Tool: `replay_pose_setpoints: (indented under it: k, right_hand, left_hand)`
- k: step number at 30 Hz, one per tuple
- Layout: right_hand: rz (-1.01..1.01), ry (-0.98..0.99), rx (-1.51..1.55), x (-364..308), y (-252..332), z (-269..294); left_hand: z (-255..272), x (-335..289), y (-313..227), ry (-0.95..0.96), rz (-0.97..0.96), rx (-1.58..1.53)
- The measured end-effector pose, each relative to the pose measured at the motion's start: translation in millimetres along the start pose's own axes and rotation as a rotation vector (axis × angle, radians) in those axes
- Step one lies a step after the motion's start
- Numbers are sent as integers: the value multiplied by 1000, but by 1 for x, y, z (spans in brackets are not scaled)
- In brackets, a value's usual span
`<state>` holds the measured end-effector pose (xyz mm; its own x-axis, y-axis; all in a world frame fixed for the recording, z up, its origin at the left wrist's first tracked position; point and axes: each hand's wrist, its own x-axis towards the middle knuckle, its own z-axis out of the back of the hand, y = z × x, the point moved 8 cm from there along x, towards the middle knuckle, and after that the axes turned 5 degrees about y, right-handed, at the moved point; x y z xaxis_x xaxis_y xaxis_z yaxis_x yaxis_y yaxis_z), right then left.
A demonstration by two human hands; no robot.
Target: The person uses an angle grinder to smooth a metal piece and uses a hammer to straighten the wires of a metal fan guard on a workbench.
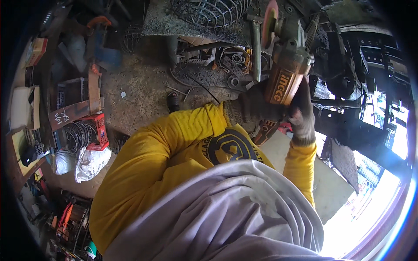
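Observation:
An orange and grey angle grinder is held up at the upper right, its pinkish disc turned edgewise at the top. My right hand, in a dark work glove, wraps the grinder's body from the right. From the left, my left hand, also gloved, grips the same body; its fingertips are hidden in shadow and behind the tool. Beside the disc stands an upright metal bar. I cannot tell whether the disc is spinning, and it touches nothing that I can make out.
A dark worktable with a round metal-bar cage on it stands ahead. Metal scraps and a cable lie on the floor below. Along the left are a red crate, wire coils and white sacks. A pale board lies at right.

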<state>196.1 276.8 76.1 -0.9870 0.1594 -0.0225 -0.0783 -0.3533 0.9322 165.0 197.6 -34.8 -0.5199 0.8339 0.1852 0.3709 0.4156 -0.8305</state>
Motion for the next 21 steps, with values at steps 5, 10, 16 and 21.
replay_pose_setpoints:
  k: [5, 10, 16, 21]
  right_hand:
    - [-283, 154, 178, 17, -23, -21]
    - [-386, 43, -44, 19, -26, -32]
    - [-474, 173, 46, 18, -50, -53]
    - [-517, 123, 138, 0, -54, -54]
  left_hand:
    - [-17, -4, -23, 133, 10, -354]
    - [-2, -18, -26, 131, 101, -61]
    - [21, -49, -45, 228, 555, 725]
    - [115, -106, -165, 323, 574, 916]
